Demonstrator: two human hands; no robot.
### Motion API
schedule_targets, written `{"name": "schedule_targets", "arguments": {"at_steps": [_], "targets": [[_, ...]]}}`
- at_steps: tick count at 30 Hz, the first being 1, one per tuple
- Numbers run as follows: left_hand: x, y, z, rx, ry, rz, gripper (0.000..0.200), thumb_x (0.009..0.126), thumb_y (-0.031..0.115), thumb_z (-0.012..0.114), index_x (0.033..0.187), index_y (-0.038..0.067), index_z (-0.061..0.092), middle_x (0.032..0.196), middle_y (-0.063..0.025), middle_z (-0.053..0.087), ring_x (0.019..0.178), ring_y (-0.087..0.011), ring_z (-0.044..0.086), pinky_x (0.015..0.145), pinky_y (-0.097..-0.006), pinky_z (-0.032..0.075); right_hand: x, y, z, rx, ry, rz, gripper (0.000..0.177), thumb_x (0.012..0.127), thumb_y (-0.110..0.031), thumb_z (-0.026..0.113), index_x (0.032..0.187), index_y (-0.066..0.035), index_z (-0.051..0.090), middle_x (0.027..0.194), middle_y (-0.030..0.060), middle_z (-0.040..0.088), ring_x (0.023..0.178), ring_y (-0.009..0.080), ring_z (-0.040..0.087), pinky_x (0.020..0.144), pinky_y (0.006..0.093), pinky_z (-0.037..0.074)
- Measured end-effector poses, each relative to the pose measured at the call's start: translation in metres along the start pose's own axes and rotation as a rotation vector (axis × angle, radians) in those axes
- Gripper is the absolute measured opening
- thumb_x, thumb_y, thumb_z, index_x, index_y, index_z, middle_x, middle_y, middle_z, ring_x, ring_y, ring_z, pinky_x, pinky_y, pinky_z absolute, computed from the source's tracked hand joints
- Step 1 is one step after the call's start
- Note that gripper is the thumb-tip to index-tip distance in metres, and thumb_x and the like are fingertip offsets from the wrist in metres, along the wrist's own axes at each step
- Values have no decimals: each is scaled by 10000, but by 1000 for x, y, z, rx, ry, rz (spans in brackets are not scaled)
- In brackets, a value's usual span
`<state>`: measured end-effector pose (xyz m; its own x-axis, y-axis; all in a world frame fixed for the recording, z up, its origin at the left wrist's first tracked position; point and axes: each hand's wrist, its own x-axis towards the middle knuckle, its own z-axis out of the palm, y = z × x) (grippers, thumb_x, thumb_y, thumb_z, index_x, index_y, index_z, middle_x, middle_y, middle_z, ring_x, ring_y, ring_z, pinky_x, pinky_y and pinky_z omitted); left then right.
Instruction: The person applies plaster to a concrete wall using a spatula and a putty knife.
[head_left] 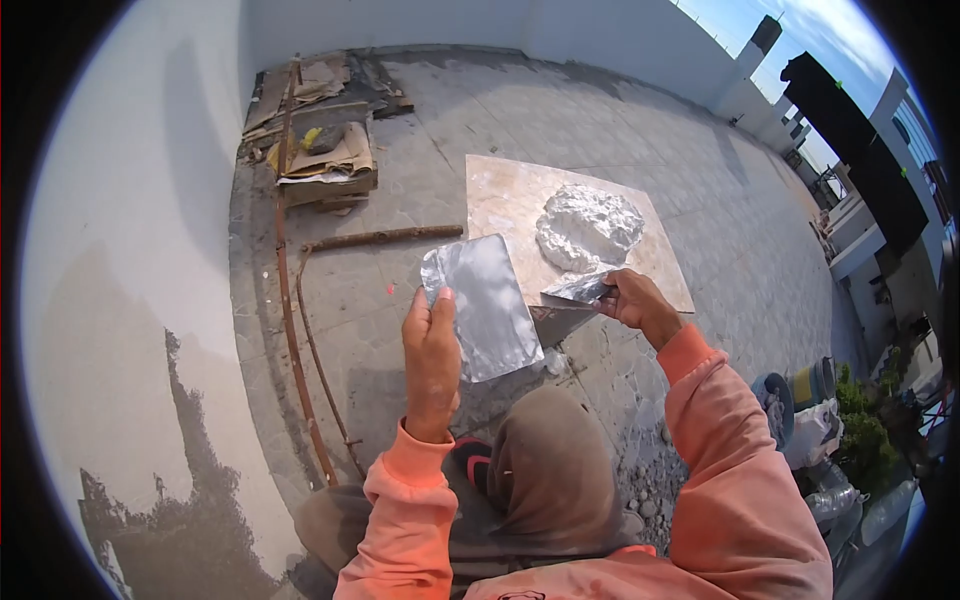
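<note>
My left hand (432, 365) grips the edge of a rectangular metal plate (487, 305), thumb on its face and whitish smears along its rim. In my right hand (642, 308) is a small metal scraper (580, 289), pinched by its back edge. Its blade lies at the near edge of a pale square board (507, 200), just below a heap of wet white plaster (590, 226). The metal plate overlaps the board's left corner in this view.
A wooden stick (385, 237) and a long rusty bar (283, 290) lie on the tiled floor at left. Beyond them sits a stack of boards and cardboard (335, 160). A white wall (130, 300) rises at left; buckets (812, 383) and plastic bottles (832, 495) stand at right.
</note>
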<state>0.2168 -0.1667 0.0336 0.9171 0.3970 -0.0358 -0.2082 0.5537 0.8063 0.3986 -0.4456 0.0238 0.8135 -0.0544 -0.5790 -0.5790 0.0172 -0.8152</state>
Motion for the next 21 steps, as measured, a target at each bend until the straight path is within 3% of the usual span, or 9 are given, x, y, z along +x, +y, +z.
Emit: {"name": "schedule_targets", "arguments": {"at_steps": [2,3,6,7,14,17,19,21], "targets": [[-1,4,1,-21,7,-1,246,994,191,457,1108,10,579,921,9,596,789,-43,490,724,-216,414,-7,9,9,142,-24,45,165,891,-24,497,1053,2,480,929,124,583,752,232,620,661,368,595],[-2,5,2,-12,7,7,248,994,191,456,1111,10,579,927,10,596,794,-43,490,729,-218,414,-11,13,15,187,-61,-7,226,888,9,473,1100,72,425,1025,204,540,780,298,628,691,389,626],[-4,8,1,12,8,23,252,995,191,454,1121,11,578,940,10,598,807,-44,490,740,-221,414,-13,19,41,317,-5,-6,249,880,31,462,1124,60,417,1059,182,549,907,293,622,713,385,614],[-5,8,0,14,9,26,253,994,190,455,1124,11,578,942,10,599,808,-44,491,741,-221,414,-11,21,51,363,26,-34,262,890,39,425,1146,87,392,1093,213,536,934,316,619,734,393,613],[-10,8,-3,2,33,22,260,994,192,462,1135,9,581,942,9,606,794,-42,490,727,-211,413,34,26,86,613,73,-258,269,882,61,359,1140,113,414,1096,244,553,866,359,657,665,477,629],[-12,9,-8,1,25,34,319,981,206,471,1195,-15,554,1030,-48,641,878,-103,601,775,-236,480,35,25,100,723,63,-327,281,908,55,334,1174,110,402,1165,256,523,991,388,613,800,541,580],[-14,11,-10,-17,52,44,286,989,194,468,1167,-5,571,964,-6,614,815,-60,522,733,-215,434,44,27,104,765,28,-375,281,926,48,334,1194,107,390,1179,258,514,1021,400,598,878,576,536],[-15,13,-13,-21,67,47,273,994,187,465,1157,-1,577,933,16,599,786,-38,483,716,-204,412,47,26,102,766,-3,-382,281,928,45,345,1200,103,386,1174,256,516,1016,402,597,877,578,535]]}}
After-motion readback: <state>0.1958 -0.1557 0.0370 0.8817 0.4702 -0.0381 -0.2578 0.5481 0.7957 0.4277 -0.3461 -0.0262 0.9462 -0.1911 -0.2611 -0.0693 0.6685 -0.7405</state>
